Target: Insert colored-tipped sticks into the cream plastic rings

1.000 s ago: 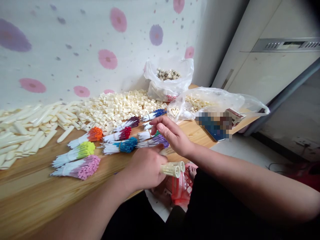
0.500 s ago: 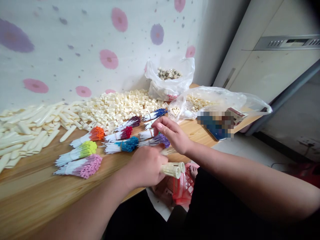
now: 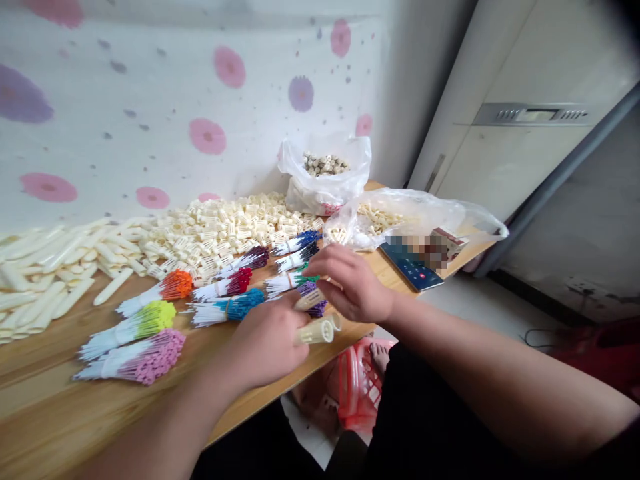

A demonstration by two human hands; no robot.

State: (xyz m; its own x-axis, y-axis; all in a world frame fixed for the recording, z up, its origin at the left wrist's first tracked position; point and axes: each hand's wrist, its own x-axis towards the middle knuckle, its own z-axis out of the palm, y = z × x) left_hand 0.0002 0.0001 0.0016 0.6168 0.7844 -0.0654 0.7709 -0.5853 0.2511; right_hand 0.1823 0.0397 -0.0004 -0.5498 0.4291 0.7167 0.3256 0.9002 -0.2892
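My left hand (image 3: 265,343) is closed round several cream plastic tubes (image 3: 316,329) whose open ends stick out to the right, over the table's front edge. My right hand (image 3: 350,283) hovers just beyond them, fingers curled down onto the purple-tipped bundle (image 3: 315,308); whether it grips anything is hidden. Bundles of white sticks with coloured tips lie fanned on the wooden table (image 3: 100,400): pink (image 3: 143,359), yellow-green (image 3: 135,327), orange (image 3: 167,288), red (image 3: 225,285), blue (image 3: 230,308).
A heap of small cream caged parts (image 3: 225,227) and long cream tubes (image 3: 45,267) fills the table's back. Two clear bags of parts (image 3: 325,173) (image 3: 400,217) and a phone (image 3: 411,267) sit at right. A red basket (image 3: 357,387) stands on the floor below.
The view shifted down and left. My right hand drew back from the far bundles toward my left hand, now over the purple bundle. My left hand still holds the tubes.
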